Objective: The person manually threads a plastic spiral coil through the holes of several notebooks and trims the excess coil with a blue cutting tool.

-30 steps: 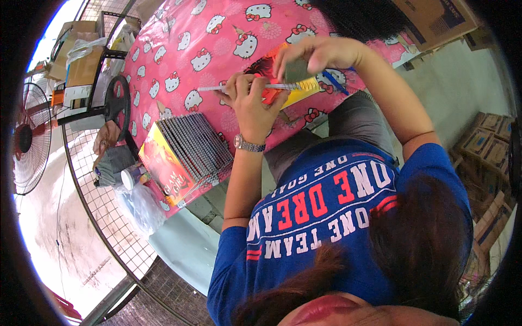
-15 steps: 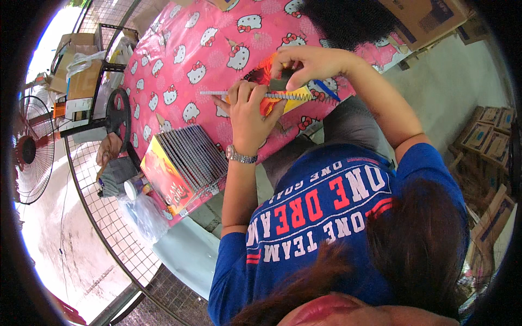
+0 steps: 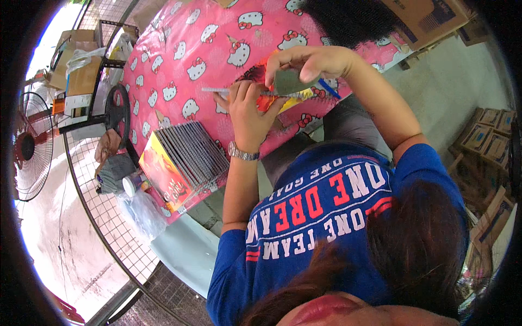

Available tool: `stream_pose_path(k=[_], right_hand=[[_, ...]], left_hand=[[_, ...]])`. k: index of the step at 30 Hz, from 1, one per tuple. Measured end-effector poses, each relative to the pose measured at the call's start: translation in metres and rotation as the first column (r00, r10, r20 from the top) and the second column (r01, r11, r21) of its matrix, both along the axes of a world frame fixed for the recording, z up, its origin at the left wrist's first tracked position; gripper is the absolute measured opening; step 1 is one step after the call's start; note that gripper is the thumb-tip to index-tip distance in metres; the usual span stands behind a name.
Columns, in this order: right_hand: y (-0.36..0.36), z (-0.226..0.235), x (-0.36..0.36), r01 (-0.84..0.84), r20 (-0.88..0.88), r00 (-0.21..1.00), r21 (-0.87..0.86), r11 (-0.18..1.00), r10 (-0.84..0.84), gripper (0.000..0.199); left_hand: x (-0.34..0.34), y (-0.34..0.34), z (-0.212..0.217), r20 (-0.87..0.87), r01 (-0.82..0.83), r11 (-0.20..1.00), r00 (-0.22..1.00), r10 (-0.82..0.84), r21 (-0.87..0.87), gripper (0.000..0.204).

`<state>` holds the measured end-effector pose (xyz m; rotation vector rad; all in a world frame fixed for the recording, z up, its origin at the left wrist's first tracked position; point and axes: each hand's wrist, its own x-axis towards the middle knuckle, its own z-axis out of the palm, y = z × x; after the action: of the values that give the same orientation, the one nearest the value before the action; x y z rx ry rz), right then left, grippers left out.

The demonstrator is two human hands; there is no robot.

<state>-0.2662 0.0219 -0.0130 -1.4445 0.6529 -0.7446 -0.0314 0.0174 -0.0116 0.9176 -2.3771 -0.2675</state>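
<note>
My left hand is closed on a spiral notebook with a red and yellow cover, fingers and thumb gripping it along its spine. A wire coil runs along that edge, its loops loose at the right end. My right hand curls over a flat grey-green piece that stands against the notebook; the fingertips are partly hidden behind it. Beside the coil's right end lies a narrow blue strip. To the left stands a row of finished-looking spiral notebooks, leaning together.
A pink patterned cover lies over the table. At the far right of it is a heap of black wire coils, with a cardboard box beyond. A fan, a roll of tape-like black ring and a plastic bag are at left.
My right hand has lifted and opened slightly wider, and more of the grey-green piece shows beneath it. The left hand keeps its grip on the notebook.
</note>
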Motion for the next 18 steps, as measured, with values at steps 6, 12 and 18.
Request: stream_pose_path(k=[6, 12, 18], right_hand=[[0.003, 0.013, 0.007, -0.135, 0.437, 0.898, 0.164, 0.977, 0.051, 0.051], [-0.023, 0.004, 0.009, -0.035, -0.197, 0.98, -0.016, 0.999, 0.031, 0.053], [-0.019, 0.017, 0.024, -0.096, 0.251, 0.967, 0.193, 0.976, 0.046, 0.048]], left_hand=[[-0.002, 0.003, 0.001, -0.002, -0.068, 0.997, 0.998, 0.068, 0.028, 0.047], [0.013, -0.013, 0.006, 0.002, -0.128, 0.992, 0.992, 0.127, 0.012, 0.046], [0.023, -0.023, -0.004, -0.049, -0.066, 0.997, 0.996, 0.068, 0.025, 0.046]])
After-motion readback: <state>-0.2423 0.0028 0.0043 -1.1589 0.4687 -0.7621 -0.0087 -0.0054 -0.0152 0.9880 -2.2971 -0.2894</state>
